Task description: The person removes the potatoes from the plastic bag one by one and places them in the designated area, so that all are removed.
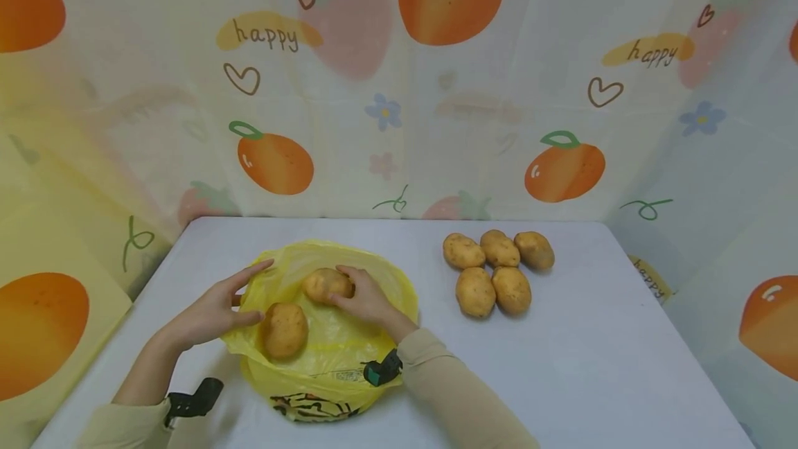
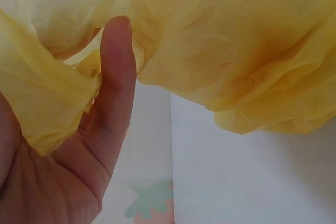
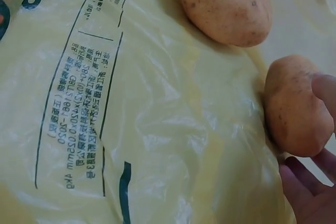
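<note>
A yellow plastic bag [image 1: 312,393] sits wide-mouthed on the table, and its printed side shows in the right wrist view. My left hand [image 1: 215,310] is at the bag's left rim, thumb and index finger spread apart. A fold of yellow plastic [image 2: 52,93] lies between thumb and fingers in the left wrist view. Inside the bag, my right hand [image 1: 368,296] holds a potato [image 1: 324,286] between thumb and fingers. The right wrist view shows this potato [image 3: 296,106] close to the bag's film. Another potato [image 1: 284,330] rests in the bag beside my left thumb.
Several potatoes [image 1: 476,292] lie grouped in two rows on the white table [image 1: 580,366], right of the bag. A patterned curtain [image 1: 449,123] hangs behind the table's far edge. Black wrist cameras [image 1: 193,398] are strapped to both wrists.
</note>
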